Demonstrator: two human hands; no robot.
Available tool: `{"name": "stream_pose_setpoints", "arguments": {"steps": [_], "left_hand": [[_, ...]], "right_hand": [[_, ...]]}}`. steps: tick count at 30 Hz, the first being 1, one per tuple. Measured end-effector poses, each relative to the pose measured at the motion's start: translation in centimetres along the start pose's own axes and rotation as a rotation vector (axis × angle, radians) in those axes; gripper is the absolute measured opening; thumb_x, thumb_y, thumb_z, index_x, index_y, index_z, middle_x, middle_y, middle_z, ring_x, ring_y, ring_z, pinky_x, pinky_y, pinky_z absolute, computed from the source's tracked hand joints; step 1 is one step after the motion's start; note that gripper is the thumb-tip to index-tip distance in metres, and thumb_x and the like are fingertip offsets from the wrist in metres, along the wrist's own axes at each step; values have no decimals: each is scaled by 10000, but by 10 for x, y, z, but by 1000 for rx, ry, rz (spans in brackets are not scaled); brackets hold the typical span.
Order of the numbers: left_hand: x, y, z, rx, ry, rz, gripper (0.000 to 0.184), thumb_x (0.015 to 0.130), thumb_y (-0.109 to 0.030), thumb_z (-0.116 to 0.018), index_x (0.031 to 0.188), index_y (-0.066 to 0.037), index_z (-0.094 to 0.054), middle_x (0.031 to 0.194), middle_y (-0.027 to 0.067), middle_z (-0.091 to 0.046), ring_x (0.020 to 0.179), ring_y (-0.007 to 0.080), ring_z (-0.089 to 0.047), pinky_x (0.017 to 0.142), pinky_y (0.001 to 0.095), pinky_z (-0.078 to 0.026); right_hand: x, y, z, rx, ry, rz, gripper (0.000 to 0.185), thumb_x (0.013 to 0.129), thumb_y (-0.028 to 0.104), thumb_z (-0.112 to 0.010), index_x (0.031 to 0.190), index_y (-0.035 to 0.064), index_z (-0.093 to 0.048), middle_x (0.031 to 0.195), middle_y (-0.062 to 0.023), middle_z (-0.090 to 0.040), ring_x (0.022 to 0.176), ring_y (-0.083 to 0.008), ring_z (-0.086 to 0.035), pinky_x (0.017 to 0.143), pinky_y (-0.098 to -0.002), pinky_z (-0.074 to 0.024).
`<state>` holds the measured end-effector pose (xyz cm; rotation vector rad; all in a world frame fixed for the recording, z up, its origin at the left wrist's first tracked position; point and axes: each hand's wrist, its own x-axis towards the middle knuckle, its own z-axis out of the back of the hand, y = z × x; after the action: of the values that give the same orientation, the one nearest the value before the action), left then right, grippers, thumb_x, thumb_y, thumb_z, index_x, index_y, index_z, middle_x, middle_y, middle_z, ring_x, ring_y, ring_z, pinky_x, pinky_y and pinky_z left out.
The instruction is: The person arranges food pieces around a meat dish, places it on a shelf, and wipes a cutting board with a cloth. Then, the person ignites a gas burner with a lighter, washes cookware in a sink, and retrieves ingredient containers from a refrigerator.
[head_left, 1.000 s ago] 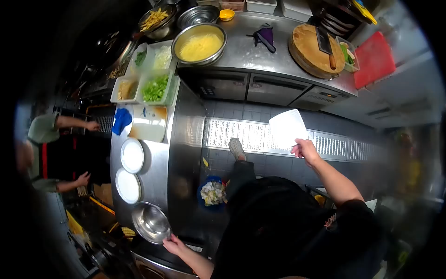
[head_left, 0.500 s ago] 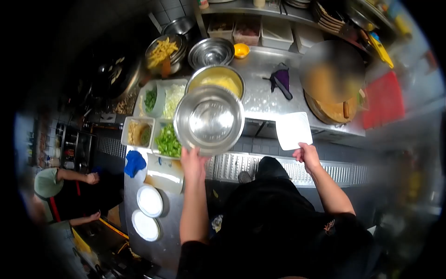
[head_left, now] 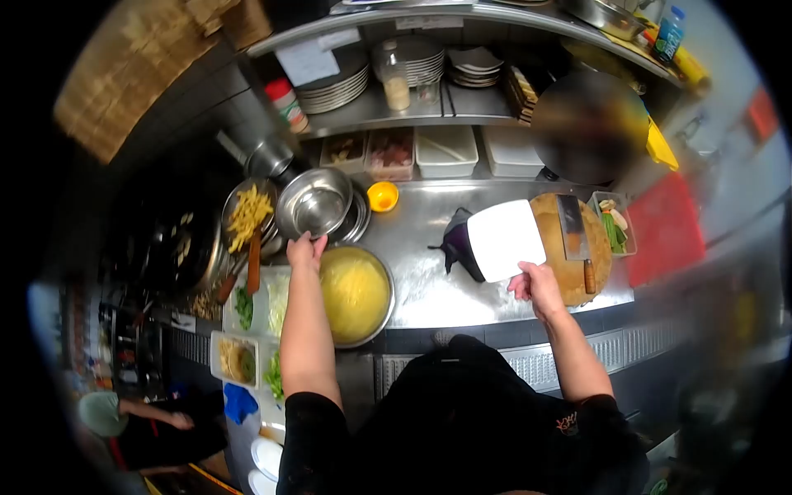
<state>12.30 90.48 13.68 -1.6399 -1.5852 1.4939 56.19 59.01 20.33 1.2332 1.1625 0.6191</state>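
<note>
At the left of the counter, my left hand (head_left: 306, 249) grips the near rim of a steel mixing bowl (head_left: 317, 203). This bowl is over a stack of steel bowls (head_left: 360, 216); whether it rests on them I cannot tell. My right hand (head_left: 536, 289) pinches the near corner of a white square plate (head_left: 505, 239), held above the counter. Just left of that plate lies a dark purple cloth (head_left: 459, 244), partly covered by it. Below my left hand's bowl stands a large steel bowl with yellow contents (head_left: 355, 293).
A round cutting board (head_left: 598, 276) with a cleaver (head_left: 572, 227) lies at the right. Beside the stove is a strainer of fries (head_left: 249, 216). Shelves hold stacked plates (head_left: 334, 92) and food tubs (head_left: 446, 153). At far left another person (head_left: 157, 425) stands.
My left hand has carried the steel bowl forward and left, from over the yellow-filled bowl to the bowl stack. The white plate has moved over the counter. The view has tilted up.
</note>
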Motion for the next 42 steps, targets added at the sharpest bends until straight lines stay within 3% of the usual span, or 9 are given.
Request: {"name": "stream_pose_setpoints", "arguments": {"steps": [15, 18, 23, 29, 32, 34, 36, 39, 42], "left_hand": [[-194, 32, -51, 252, 200, -69, 353, 994, -57, -564, 1335, 21, -517, 1263, 137, -575, 1005, 219, -666, 818, 312, -581], [-227, 42, -31, 292, 134, -48, 319, 1002, -54, -546, 1312, 21, -543, 1276, 141, -583, 998, 217, -669, 817, 315, -574], [-262, 84, 5, 247, 3, 76, 287, 1004, -59, -543, 1276, 27, -575, 1191, 139, -633, 958, 210, -670, 781, 307, -569], [-304, 115, 40, 220, -186, 173, 293, 1010, -103, -569, 1272, 29, -577, 1134, 127, -650, 924, 193, -673, 755, 296, -565], [-320, 119, 54, 211, -242, 201, 335, 1012, -143, -576, 1300, 26, -553, 1143, 136, -641, 917, 202, -671, 772, 290, -541], [-323, 117, 54, 227, -245, 211, 333, 1014, -145, -575, 1299, 26, -553, 1147, 138, -641, 916, 202, -671, 771, 291, -541], [-326, 117, 52, 253, -233, 218, 333, 1015, -149, -576, 1297, 26, -553, 1151, 139, -641, 913, 200, -669, 770, 290, -541], [-333, 117, 58, 332, -203, 211, 339, 1015, -167, -586, 1291, 27, -555, 1151, 135, -642, 905, 192, -665, 767, 287, -543], [-341, 114, 70, 419, -170, 179, 337, 1016, -154, -587, 1291, 37, -555, 1144, 136, -653, 891, 175, -666, 755, 283, -555]], "right_hand": [[350, 271, -49, 25, -118, 276, 373, 1022, 224, -398, 897, -45, -626, 777, -183, -718, 461, -138, -573, 371, -266, -377], [493, 284, -14, -23, -51, 211, 255, 995, 148, -486, 932, -37, -649, 795, -138, -723, 513, -131, -618, 416, -226, -435], [469, 293, -49, 57, -94, -40, 298, 1019, 211, -387, 894, 53, -607, 665, -96, -634, 430, -135, -521, 287, -221, -310], [295, 229, -96, -457, -276, 809, 377, 1014, 374, -533, 1133, 30, -630, 778, -95, -705, 564, -159, -586, 532, -306, -472], [254, 104, -103, -468, -105, 1107, 209, 904, 183, -725, 1068, 55, -706, 875, -56, -718, 669, -120, -630, 617, -242, -509], [231, 21, -104, -1014, 32, 1000, 437, 815, 259, -758, 1209, 94, -666, 1265, -163, -637, 1095, -318, -646, 916, -442, -532], [231, -59, -96, -1306, 176, 695, 797, 809, 405, -765, 1468, 80, -454, 1537, -351, -259, 1421, -520, -268, 1157, -505, -310], [244, -148, -78, -1446, 198, 336, 1019, 760, 560, -770, 1535, 69, -329, 1566, -373, -137, 1442, -563, -148, 1187, -569, -181], [221, -212, -72, -1143, 123, 736, 983, 691, 389, -838, 1479, 29, -374, 1506, -406, -193, 1391, -598, -197, 1141, -629, -231]]}}
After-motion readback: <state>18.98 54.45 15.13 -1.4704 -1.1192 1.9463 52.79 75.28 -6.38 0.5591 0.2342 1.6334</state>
